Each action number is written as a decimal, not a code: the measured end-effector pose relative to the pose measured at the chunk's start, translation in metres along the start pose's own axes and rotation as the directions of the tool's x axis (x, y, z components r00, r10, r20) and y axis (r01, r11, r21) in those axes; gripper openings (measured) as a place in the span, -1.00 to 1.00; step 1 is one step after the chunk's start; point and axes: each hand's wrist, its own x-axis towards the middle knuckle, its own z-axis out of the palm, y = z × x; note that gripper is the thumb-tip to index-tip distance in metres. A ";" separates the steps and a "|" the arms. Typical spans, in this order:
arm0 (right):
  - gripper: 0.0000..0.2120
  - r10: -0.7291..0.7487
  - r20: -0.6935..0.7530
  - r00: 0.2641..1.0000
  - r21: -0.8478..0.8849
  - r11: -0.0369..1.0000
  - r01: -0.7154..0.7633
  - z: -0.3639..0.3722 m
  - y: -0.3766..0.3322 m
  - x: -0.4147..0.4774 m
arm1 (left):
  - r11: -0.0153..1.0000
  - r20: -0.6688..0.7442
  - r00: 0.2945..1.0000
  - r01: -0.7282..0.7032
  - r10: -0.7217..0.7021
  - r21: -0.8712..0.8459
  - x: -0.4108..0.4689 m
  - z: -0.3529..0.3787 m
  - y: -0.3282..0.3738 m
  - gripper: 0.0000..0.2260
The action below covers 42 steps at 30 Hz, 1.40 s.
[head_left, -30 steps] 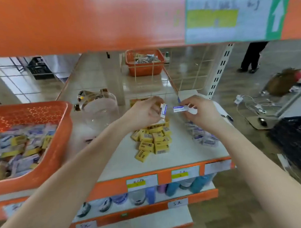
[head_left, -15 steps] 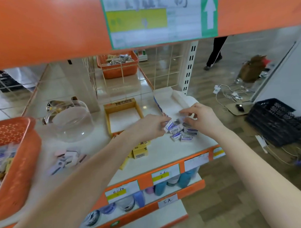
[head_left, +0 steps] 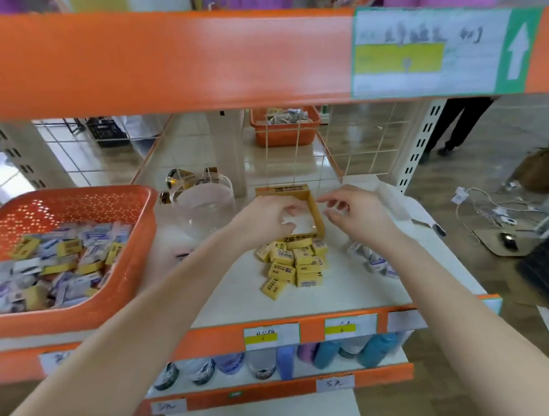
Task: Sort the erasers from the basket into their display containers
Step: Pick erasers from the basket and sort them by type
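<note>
An orange basket [head_left: 80, 202] full of mixed yellow and white-blue erasers sits at the left of the shelf. A yellow cardboard display box [head_left: 317, 209] stands mid-shelf, with a pile of yellow erasers [head_left: 292, 264] in front of it. White-blue erasers [head_left: 373, 260] lie in a heap to the right, partly hidden by my right forearm. My left hand [head_left: 267, 217] hovers over the yellow box, fingers curled, nothing visible in it. Just right of the box, my right hand [head_left: 357, 211] has its fingers spread and holds nothing.
A clear round jar [head_left: 204, 207] stands between basket and box. A white open box [head_left: 394, 197] lies at the shelf's right end. An orange upper shelf edge [head_left: 168, 59] hangs overhead. A second orange basket [head_left: 284, 129] sits behind a wire grid. A person's legs [head_left: 460, 120] stand far right.
Both hands left the white-blue eraser heap and rose to the yellow box. The erasers they held one second ago are gone from the fingers. The view swung back left.
</note>
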 end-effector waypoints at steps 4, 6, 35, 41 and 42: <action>-0.77 -0.090 0.042 0.995 0.042 0.995 0.088 0.017 -0.033 0.015 | 0.994 -0.089 0.991 0.104 -0.102 0.022 -0.025 -0.021 -0.026 -0.64; -0.78 -0.123 0.077 0.989 0.073 0.990 0.117 0.026 -0.051 0.022 | 0.989 -0.141 0.980 0.146 -0.142 0.019 -0.041 -0.030 -0.037 -0.63; -0.76 -0.567 0.305 0.765 0.268 0.822 0.503 0.149 -0.269 0.065 | 0.810 -0.463 0.700 0.582 -0.543 -0.072 -0.237 -0.119 -0.171 -0.69; -0.70 -0.573 0.554 0.604 0.152 0.783 0.604 0.161 -0.291 0.073 | 0.764 -0.189 0.762 0.641 -0.619 0.082 -0.232 -0.135 -0.190 -0.66; -0.70 -0.560 0.595 0.577 0.135 0.777 0.614 0.165 -0.292 0.074 | 0.757 -0.110 0.764 0.645 -0.636 0.107 -0.231 -0.136 -0.192 -0.66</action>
